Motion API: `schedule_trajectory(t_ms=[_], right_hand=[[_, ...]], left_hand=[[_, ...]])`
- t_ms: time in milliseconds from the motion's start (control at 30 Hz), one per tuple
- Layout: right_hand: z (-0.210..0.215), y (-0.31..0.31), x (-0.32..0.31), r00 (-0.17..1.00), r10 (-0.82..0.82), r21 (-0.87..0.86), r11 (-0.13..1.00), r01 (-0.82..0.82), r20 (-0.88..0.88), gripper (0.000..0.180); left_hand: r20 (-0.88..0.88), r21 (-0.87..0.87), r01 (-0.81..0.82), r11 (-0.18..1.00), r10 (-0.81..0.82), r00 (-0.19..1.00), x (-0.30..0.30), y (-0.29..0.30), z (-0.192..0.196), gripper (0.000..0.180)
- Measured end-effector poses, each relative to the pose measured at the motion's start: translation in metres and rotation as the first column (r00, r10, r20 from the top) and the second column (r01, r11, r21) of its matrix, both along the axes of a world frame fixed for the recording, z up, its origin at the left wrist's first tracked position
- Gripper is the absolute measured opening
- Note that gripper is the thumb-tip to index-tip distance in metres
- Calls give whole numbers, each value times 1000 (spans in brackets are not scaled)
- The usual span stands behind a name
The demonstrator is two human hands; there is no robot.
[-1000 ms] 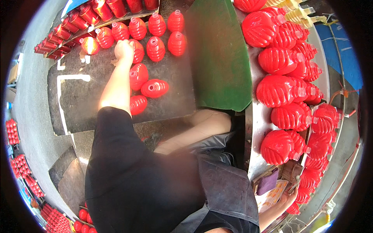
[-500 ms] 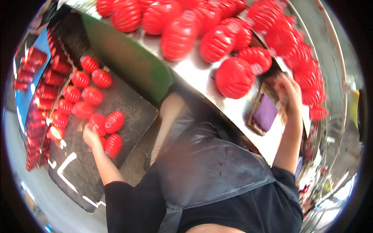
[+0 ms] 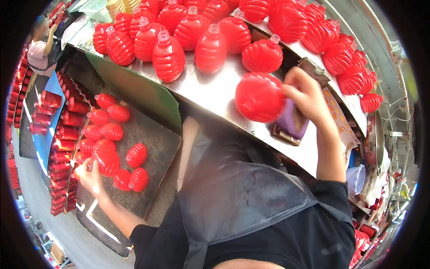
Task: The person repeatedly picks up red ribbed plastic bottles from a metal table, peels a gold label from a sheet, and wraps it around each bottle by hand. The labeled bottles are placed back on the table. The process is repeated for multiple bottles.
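Observation:
My right hand is closed at the neck end of a red ribbed plastic bottle, whose rounded bottom is turned up toward me. Its fingers are partly blurred. Just under that bottle and hand, a purple pad sits in a small brown tray on the metal tabletop. Over at the left, my left hand has thumb and fingers around the near end of another red bottle, tilted above the dark board. Several more red bottles lie on that board around it.
Many red bottles stand along the metal table, and more line its far right side. A green panel divides table from board. Dark red cylinders are stacked at the left. Another person stands at the far left.
My right hand has moved left from beside the purple pad and taken hold of a bottle's neck end. My left hand has shifted left and lower, and its bottle is raised and tilted. The view has shifted.

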State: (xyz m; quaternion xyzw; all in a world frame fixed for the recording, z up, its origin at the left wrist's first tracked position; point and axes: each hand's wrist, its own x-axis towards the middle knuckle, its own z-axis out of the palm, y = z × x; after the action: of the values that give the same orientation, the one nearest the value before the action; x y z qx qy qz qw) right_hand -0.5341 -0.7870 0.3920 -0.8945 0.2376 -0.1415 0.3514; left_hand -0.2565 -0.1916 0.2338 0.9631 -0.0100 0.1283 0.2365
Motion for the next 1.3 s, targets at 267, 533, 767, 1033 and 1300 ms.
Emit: schedule_trajectory(t_ms=[267, 533, 767, 1033, 1300], right_hand=[[93, -103, -331, 550, -769, 352, 639, 684, 327, 14], [117, -262, -629, -110, -848, 573, 250, 781, 519, 20], [50, -363, -680, -42, -886, 75, -8, 997, 463, 52], [47, -366, -592, 354, -921, -824, 323, 466, -162, 28], [56, -373, -576, 185, -855, -569, 469, 675, -485, 15]], left_hand=[[46, -481, 532, 697, -586, 809, -31, -148, 143, 22], [69, -349, 824, 446, -865, 498, -52, -342, 174, 22], [-10, -230, 869, 439, -894, 449, -64, -445, 152, 23], [-58, -183, 860, 476, -879, 474, -63, -461, 132, 27], [144, -127, 824, 552, -812, 566, -77, -453, 134, 27]])
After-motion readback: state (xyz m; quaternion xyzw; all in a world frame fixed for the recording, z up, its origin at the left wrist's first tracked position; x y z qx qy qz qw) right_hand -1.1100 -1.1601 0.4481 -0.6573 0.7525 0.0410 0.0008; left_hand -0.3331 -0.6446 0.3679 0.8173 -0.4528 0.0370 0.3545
